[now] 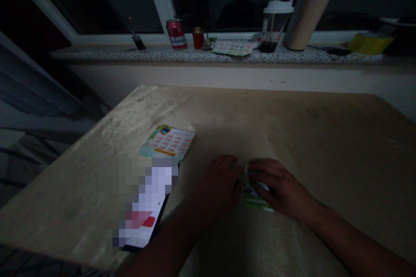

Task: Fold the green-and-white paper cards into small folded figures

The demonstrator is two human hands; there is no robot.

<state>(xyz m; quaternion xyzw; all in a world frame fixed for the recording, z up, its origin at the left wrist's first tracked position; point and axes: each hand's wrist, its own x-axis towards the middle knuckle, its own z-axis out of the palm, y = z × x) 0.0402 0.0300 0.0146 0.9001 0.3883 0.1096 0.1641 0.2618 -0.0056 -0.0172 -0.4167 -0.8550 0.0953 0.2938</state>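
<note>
A small green printed card [258, 201] lies on the table between my two hands, and much of its surface is covered by fingers. My right hand [279, 184] rests over it, fingers bent and pressed onto its upper and right part. At the card's left edge is my left hand [221, 184], its fingers curled and close together; they are dark, and their grip is only partly visible. Left of my hands lies a larger printed card [170, 142] with a grid of red print. A phone [146, 220] with a lit, partly blurred screen is just below that card, beside my left forearm.
The table [221, 112] reaches to a wall below a stone windowsill [152, 54]. On the sill stand a red beer can [176, 34], a small red jar [198, 38], a printed sheet [232, 46], a lidded cup with straw [273, 26] and a tall cardboard tube [312, 8].
</note>
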